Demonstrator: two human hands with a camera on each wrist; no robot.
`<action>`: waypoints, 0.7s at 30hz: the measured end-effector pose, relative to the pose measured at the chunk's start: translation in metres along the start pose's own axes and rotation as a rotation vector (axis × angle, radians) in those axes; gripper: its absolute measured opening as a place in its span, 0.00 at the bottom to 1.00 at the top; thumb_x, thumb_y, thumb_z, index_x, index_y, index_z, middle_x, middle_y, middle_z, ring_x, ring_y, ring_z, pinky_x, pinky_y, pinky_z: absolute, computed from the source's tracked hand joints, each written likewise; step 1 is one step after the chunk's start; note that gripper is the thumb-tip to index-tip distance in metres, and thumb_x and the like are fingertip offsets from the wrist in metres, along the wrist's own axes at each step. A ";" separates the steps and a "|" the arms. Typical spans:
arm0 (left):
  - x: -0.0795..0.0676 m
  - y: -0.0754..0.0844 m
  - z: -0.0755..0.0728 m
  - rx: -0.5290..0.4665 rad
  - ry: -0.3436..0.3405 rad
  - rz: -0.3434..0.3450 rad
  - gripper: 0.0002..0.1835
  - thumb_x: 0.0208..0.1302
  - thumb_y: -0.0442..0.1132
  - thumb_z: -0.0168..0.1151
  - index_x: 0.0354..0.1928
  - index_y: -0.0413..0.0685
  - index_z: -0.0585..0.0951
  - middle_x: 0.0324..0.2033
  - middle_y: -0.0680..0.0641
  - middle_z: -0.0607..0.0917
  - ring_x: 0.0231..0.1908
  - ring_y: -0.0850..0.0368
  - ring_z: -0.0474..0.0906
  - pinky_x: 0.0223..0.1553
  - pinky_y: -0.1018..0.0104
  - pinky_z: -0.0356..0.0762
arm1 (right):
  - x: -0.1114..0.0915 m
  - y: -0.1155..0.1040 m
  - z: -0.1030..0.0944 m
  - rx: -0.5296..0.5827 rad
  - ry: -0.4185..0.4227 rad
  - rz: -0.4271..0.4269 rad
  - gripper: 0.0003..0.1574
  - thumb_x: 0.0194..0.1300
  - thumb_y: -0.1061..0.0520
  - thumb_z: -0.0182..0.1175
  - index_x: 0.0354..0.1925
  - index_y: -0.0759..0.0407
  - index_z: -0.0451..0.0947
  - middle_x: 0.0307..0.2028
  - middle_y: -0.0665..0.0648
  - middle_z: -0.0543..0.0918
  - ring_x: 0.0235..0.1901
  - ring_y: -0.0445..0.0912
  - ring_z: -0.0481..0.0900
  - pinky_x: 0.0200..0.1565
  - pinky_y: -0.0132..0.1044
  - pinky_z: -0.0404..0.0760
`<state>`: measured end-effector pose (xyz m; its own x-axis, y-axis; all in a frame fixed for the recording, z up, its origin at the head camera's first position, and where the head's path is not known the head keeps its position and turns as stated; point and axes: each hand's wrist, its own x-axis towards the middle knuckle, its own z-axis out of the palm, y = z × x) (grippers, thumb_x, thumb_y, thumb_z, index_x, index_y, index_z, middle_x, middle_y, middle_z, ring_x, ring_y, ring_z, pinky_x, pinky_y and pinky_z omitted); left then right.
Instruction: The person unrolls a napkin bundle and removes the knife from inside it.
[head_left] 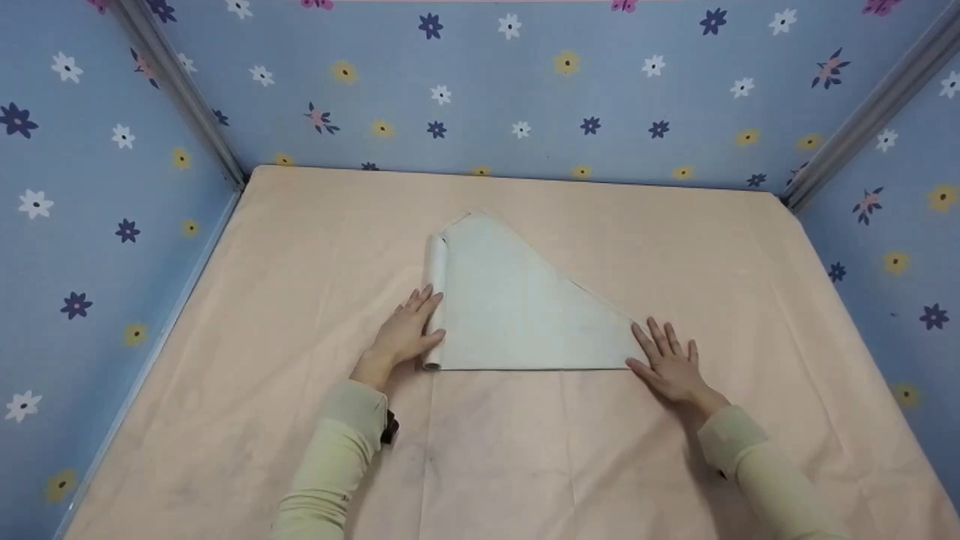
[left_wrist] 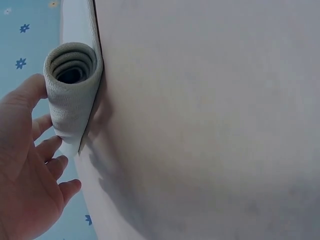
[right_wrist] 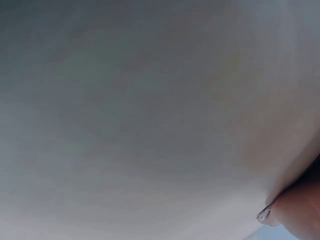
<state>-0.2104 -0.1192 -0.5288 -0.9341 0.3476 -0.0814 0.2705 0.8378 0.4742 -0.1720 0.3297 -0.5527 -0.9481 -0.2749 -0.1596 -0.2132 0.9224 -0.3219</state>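
A pale whitish-green cloth (head_left: 525, 307), its surface finely textured like a towel, lies flat with a slanted far-right edge. Its left side is wound into a narrow roll (head_left: 436, 262); the layers of the roll's near end (left_wrist: 73, 65) show as a spiral in the left wrist view. My left hand (head_left: 405, 326) rests against the roll, fingertips and thumb touching it, fingers loosely extended. At the cloth's right corner my right hand (head_left: 673, 367) lies with fingers spread, thumb and index finger touching the tip. In the right wrist view only a blurred thumb (right_wrist: 300, 212) shows.
The cloth lies on a table covered with a peach sheet (head_left: 510, 442) that has light creases. Blue flower-patterned panels (head_left: 495, 90) close off the back and both sides, with grey metal posts (head_left: 874, 109) at the back corners.
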 end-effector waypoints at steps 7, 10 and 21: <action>-0.003 -0.004 -0.002 -0.001 -0.013 0.005 0.34 0.61 0.49 0.51 0.66 0.44 0.55 0.66 0.42 0.51 0.65 0.45 0.43 0.62 0.48 0.46 | 0.000 0.001 0.000 0.007 0.005 -0.005 0.42 0.65 0.36 0.39 0.69 0.52 0.41 0.68 0.61 0.38 0.65 0.59 0.31 0.55 0.64 0.27; -0.005 -0.007 -0.004 -0.003 -0.019 0.010 0.34 0.62 0.49 0.51 0.66 0.44 0.55 0.66 0.42 0.51 0.65 0.44 0.43 0.62 0.48 0.46 | -0.001 0.001 0.001 0.010 0.001 -0.007 0.42 0.65 0.36 0.39 0.69 0.52 0.41 0.68 0.61 0.38 0.65 0.59 0.31 0.55 0.64 0.26; -0.010 -0.014 -0.007 0.003 -0.043 0.002 0.34 0.63 0.50 0.48 0.67 0.43 0.54 0.66 0.42 0.51 0.65 0.44 0.42 0.62 0.48 0.45 | -0.001 0.000 0.001 0.014 0.009 -0.007 0.42 0.65 0.36 0.39 0.69 0.52 0.42 0.68 0.62 0.38 0.65 0.60 0.31 0.55 0.64 0.26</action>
<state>-0.2069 -0.1371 -0.5280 -0.9228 0.3668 -0.1177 0.2731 0.8383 0.4718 -0.1709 0.3300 -0.5533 -0.9487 -0.2788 -0.1490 -0.2166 0.9167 -0.3358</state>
